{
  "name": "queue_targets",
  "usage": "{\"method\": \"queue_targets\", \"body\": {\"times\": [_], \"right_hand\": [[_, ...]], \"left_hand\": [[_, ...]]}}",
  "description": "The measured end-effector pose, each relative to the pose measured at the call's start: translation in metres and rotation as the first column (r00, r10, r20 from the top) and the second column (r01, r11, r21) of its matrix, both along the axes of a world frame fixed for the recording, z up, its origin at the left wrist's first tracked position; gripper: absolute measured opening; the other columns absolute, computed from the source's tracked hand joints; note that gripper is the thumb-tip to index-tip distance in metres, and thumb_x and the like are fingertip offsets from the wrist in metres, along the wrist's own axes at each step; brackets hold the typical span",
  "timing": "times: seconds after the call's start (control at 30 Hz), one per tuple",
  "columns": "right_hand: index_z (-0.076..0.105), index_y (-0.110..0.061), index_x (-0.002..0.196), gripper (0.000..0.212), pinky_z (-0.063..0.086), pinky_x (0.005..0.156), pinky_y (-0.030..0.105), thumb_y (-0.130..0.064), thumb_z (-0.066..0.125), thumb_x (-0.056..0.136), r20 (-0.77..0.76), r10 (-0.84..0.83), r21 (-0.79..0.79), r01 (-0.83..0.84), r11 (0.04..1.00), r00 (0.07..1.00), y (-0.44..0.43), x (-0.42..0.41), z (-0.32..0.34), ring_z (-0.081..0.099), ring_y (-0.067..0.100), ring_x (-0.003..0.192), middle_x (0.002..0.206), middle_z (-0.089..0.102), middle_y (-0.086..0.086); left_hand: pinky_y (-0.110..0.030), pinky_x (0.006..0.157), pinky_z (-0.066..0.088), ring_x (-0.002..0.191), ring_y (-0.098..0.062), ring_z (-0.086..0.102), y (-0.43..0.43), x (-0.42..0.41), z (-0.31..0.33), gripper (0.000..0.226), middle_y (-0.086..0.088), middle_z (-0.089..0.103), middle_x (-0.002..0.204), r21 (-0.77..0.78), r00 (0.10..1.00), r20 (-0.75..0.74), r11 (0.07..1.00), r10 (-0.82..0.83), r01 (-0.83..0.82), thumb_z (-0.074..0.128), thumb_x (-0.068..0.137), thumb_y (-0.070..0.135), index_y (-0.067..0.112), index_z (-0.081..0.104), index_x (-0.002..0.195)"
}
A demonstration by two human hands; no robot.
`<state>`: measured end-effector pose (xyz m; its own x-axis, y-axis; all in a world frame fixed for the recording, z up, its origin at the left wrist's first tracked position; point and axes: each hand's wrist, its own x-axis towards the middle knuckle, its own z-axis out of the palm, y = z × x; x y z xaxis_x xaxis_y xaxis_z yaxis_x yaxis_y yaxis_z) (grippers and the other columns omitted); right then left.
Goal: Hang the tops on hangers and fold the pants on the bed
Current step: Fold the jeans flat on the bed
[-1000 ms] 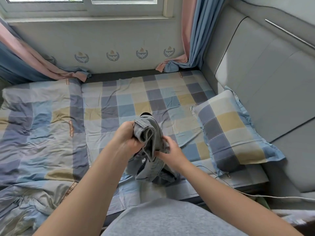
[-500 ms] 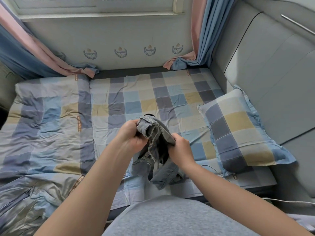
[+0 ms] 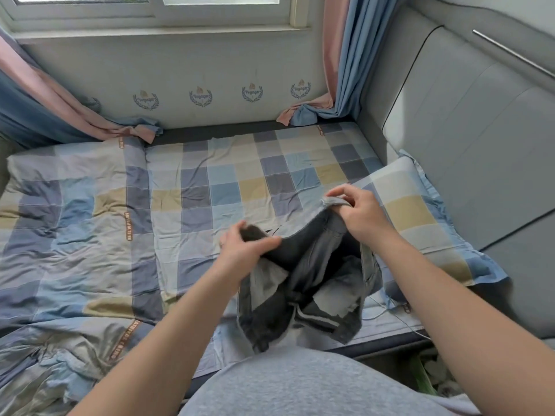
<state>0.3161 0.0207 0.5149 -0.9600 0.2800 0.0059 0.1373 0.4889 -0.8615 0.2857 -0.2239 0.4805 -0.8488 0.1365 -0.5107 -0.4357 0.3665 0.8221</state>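
- Pants [image 3: 303,283]: grey denim, held up above the near right part of the bed [image 3: 228,163]. The waistband is spread between both hands and the inside faces the camera, with pale pocket linings showing.
- Left hand [image 3: 240,250]: fingers and thumb are curled round the left end of the waistband, with dark fabric bunched in the grip.
- Right hand [image 3: 360,214]: sits higher and farther right and pinches the right end of the waistband between thumb and bent fingers.
- Pants, lower part: hangs in loose folds past the near edge of the bed, ending just short of the person's grey top [image 3: 300,382]. Whether it touches the sheet cannot be told.
- Pillow [image 3: 420,223]: checked, at the right of the bed against the padded grey headboard [image 3: 468,139]. The pants' right edge overlaps its near left corner in this view, and contact cannot be told.
- Quilt [image 3: 60,223]: checked and rumpled, covering the left half of the bed. Its right edge runs from far to near, just left of the left hand.
- Open room: a flat strip of checked sheet lies between the quilt edge and the pillow, on the far side of both hands.
- Far edge: the mattress meets the wall under the window [image 3: 150,7], and curtain [image 3: 342,55] hems rest on both far corners.
- Cable [image 3: 402,319]: thin and pale, lying along the near right edge of the bed.
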Motion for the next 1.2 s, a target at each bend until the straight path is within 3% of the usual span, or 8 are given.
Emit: {"method": "queue_targets", "body": {"times": [0.1, 0.17, 0.23, 0.33, 0.53, 0.8, 1.07, 1.2], "right_hand": [[0.072, -0.039, 0.078, 0.032, 0.051, 0.073, 0.019, -0.01, 0.068, 0.09, -0.081, 0.134, 0.019, -0.133, 0.991, 0.988, -0.014, -0.008, 0.026, 0.066, 0.004, 0.08, 0.08, 0.073, -0.016], [0.072, -0.036, 0.077, 0.027, 0.05, 0.074, 0.018, -0.011, 0.071, 0.089, -0.104, 0.187, 0.064, -0.181, 0.981, 0.977, -0.021, -0.014, 0.039, 0.065, 0.003, 0.079, 0.078, 0.072, -0.016], [0.072, -0.035, 0.078, 0.026, 0.047, 0.071, 0.013, -0.011, 0.072, 0.087, -0.116, 0.207, 0.107, -0.195, 0.975, 0.971, -0.02, -0.018, 0.049, 0.064, -0.001, 0.076, 0.075, 0.072, -0.015], [0.074, -0.028, 0.086, 0.012, 0.048, 0.073, 0.018, -0.016, 0.076, 0.086, 0.002, 0.28, 0.314, -0.266, 0.912, 0.96, -0.003, -0.021, 0.058, 0.064, 0.004, 0.078, 0.081, 0.071, -0.011], [0.064, -0.015, 0.098, 0.009, 0.049, 0.087, 0.041, -0.008, 0.063, 0.092, 0.367, 0.228, 0.625, -0.421, 0.657, 0.902, 0.034, -0.019, 0.028, 0.057, 0.027, 0.096, 0.097, 0.056, 0.001], [0.049, -0.019, 0.092, 0.028, 0.039, 0.067, 0.035, 0.005, 0.047, 0.08, 0.288, -0.107, 0.791, -0.173, 0.587, 0.952, 0.061, -0.009, -0.033, 0.049, 0.028, 0.094, 0.097, 0.052, 0.002], [0.047, -0.017, 0.094, 0.028, 0.038, 0.065, 0.037, 0.007, 0.049, 0.079, 0.192, -0.287, 0.757, 0.045, 0.652, 0.938, 0.087, 0.0, -0.059, 0.04, 0.028, 0.089, 0.103, 0.043, 0.007], [0.049, -0.018, 0.112, 0.038, 0.043, 0.063, 0.036, 0.005, 0.047, 0.081, 0.283, -0.36, 0.637, 0.106, 0.763, 0.889, 0.098, 0.0, -0.061, 0.052, 0.035, 0.079, 0.105, 0.058, 0.017]], "left_hand": [[-0.052, 0.116, 0.029, 0.146, -0.024, 0.026, 0.022, 0.011, -0.001, 0.086, 0.003, 0.034, 0.157, -0.483, 0.868, -0.235, 0.828, -0.438, 0.287, 0.078, 0.069, 0.062, 0.043, 0.039, 0.143], [-0.046, 0.104, 0.043, 0.126, -0.022, 0.051, 0.038, 0.012, -0.003, 0.064, 0.006, 0.059, 0.133, -0.441, 0.814, -0.281, 0.821, -0.509, 0.361, 0.075, 0.077, 0.053, 0.038, 0.047, 0.133], [-0.042, 0.08, 0.052, 0.097, -0.029, 0.062, 0.046, 0.009, -0.009, 0.025, 0.0, 0.066, 0.101, -0.379, 0.811, -0.376, 0.873, -0.449, 0.307, 0.067, 0.087, 0.024, 0.024, 0.056, 0.11], [-0.036, 0.063, 0.04, 0.081, -0.033, 0.054, 0.035, -0.01, -0.016, 0.016, -0.006, 0.055, 0.091, -0.487, 0.758, -0.529, 0.868, -0.382, 0.097, 0.054, 0.084, 0.0, 0.013, 0.053, 0.094], [-0.03, 0.054, 0.026, 0.096, -0.025, 0.051, -0.013, -0.049, -0.026, 0.02, 0.003, 0.061, 0.096, -0.733, 0.686, -0.527, 0.676, -0.501, -0.069, 0.055, 0.079, 0.004, 0.02, 0.057, 0.092], [-0.037, 0.064, 0.04, 0.098, -0.033, 0.056, -0.06, -0.062, -0.044, 0.023, -0.006, 0.059, 0.104, -0.719, 0.814, -0.472, 0.682, -0.339, -0.133, 0.054, 0.083, -0.002, 0.016, 0.062, 0.096], [-0.037, 0.075, 0.045, 0.102, -0.034, 0.058, -0.125, -0.061, -0.073, 0.025, -0.012, 0.062, 0.112, -0.714, 0.935, -0.346, 0.668, -0.076, -0.21, 0.054, 0.085, -0.001, 0.02, 0.057, 0.098], [-0.04, 0.058, 0.06, 0.074, -0.033, 0.066, -0.141, -0.058, -0.082, 0.026, -0.015, 0.06, 0.099, -0.601, 0.967, -0.207, 0.761, 0.148, -0.245, 0.047, 0.09, -0.002, 0.014, 0.059, 0.108]]}}
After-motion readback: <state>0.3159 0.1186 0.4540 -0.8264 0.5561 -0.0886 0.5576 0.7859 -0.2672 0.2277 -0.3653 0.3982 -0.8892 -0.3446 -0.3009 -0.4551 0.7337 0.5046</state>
